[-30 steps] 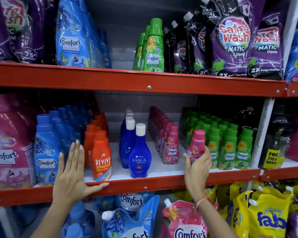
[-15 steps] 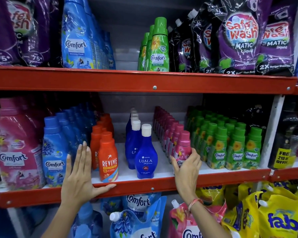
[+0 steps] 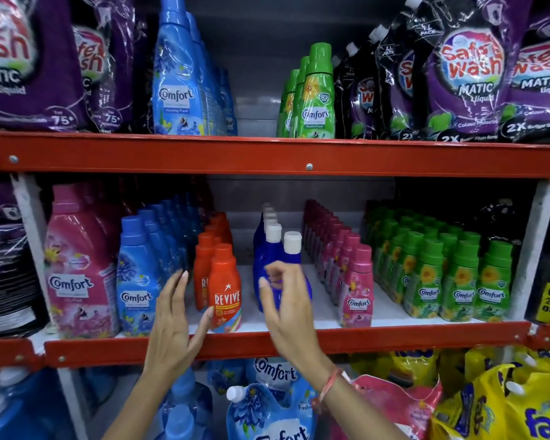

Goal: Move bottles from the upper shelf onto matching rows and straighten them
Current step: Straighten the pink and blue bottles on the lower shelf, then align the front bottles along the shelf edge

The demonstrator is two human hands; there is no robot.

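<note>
On the middle shelf (image 3: 394, 339) stand rows of small bottles: blue Comfort (image 3: 137, 290), orange Revive (image 3: 224, 290), dark blue Ujala (image 3: 291, 249), pink Comfort (image 3: 358, 290) and green Comfort (image 3: 426, 281). My left hand (image 3: 175, 322) is open, its thumb touching the front Revive bottle, fingers beside the blue Comfort row. My right hand (image 3: 283, 300) is open in front of the front Ujala bottle, blurred, and hides most of it. The upper shelf (image 3: 267, 154) carries tall blue Comfort bottles (image 3: 178, 90) and tall green Comfort bottles (image 3: 318, 100).
Purple Safewash pouches (image 3: 470, 77) fill both ends of the upper shelf. A large pink Comfort bottle (image 3: 77, 274) stands at the middle shelf's left. Refill pouches, blue (image 3: 267, 408), pink and yellow (image 3: 505, 404), crowd the shelf below. A white upright (image 3: 527, 249) borders the green row.
My right hand let go of the pink Comfort bottle, which now fronts its row, and moved left to the Ujala bottles. My left hand shifted right toward the Revive bottle.
</note>
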